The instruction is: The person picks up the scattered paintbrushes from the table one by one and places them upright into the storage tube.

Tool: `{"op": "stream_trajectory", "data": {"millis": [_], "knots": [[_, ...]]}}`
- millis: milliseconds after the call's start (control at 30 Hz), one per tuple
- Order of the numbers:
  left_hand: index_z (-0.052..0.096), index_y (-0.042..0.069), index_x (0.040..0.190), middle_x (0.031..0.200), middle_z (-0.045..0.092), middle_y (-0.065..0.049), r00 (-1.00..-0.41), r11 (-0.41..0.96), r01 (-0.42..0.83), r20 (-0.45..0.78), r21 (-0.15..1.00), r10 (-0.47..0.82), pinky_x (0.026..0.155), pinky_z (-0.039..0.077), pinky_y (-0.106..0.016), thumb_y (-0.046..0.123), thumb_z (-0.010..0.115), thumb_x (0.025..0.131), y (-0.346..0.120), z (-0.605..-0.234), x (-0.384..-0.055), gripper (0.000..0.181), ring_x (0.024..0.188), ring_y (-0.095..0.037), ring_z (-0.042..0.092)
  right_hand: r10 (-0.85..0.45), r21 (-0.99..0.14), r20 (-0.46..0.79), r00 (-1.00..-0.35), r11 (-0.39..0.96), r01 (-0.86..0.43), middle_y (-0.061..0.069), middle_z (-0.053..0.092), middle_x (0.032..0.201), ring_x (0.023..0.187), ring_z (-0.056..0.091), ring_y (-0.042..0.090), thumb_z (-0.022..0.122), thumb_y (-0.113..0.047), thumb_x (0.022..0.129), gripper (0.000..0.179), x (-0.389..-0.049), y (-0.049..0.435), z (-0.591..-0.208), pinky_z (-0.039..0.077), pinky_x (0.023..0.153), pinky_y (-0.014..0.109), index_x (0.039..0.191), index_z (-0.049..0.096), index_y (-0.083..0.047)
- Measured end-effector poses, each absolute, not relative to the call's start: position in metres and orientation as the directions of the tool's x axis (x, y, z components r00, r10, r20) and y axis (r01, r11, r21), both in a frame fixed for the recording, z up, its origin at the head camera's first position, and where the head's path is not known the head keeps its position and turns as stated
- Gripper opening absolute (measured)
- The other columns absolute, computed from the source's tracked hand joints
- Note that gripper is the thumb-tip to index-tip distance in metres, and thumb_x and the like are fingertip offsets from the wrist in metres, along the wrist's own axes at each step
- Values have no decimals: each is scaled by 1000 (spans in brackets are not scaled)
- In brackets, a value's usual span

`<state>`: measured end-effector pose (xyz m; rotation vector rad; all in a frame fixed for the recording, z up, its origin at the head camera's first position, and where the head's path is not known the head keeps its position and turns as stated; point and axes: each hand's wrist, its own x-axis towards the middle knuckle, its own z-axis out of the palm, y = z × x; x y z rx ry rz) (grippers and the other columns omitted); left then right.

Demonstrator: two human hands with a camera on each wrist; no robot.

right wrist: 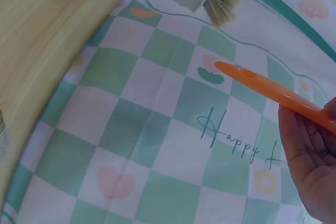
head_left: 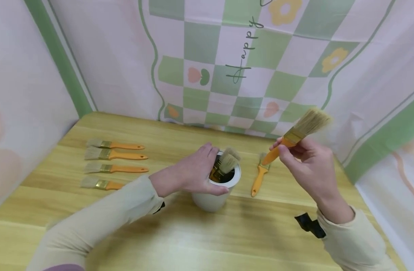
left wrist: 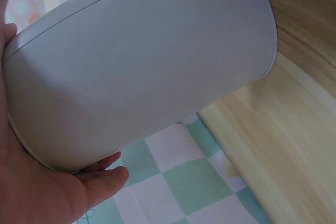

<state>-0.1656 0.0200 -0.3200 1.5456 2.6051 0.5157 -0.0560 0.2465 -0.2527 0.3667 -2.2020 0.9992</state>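
My left hand (head_left: pixel 193 171) grips the top of a pale grey cylindrical container (head_left: pixel 209 201), thumb on the near side of the rim and fingers on the far side. Paintbrushes (head_left: pixel 228 161) stand inside it, bristles up. To the right, my right hand (head_left: pixel 310 165) pinches another paintbrush (head_left: pixel 300 130) by its orange handle, raised above the table with its bristles up and to the right. The handle's tip (right wrist: pixel 231 69) points toward the container in the right wrist view. Below it, one more paintbrush (head_left: pixel 258 180) lies on the table, its bristles partly overlapped by the held handle.
Several paintbrushes (head_left: pixel 125 155) lie in a row on the left of the wooden table (head_left: pixel 179 241), handles pointing right; my left sleeve (head_left: pixel 101 214) covers the nearest handle's end. A checkered cloth (head_left: pixel 201 45) hangs behind the table's far edge.
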Motion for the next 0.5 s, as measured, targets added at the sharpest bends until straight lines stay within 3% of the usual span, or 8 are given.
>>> {"op": "stream_trajectory", "data": {"millis": [333,500], "knots": [[34,-5,140,126,46,-17,-487,433,853,147,291,861,100,47,-33,71,61,74,12,-321,-166,104,110,-20,48,5,-684,588,-809,537,-494,-15,70,86,74,68,1,60,12,86,10,-66,215,-265,53,64,12,94,65,10],[33,-6,141,128,46,-17,-477,428,861,142,276,868,101,47,-32,71,60,75,17,-321,-166,105,112,-19,47,20,-762,568,-823,390,-516,-5,73,87,78,70,6,57,13,87,10,-59,211,-265,54,67,14,95,63,10]]}}
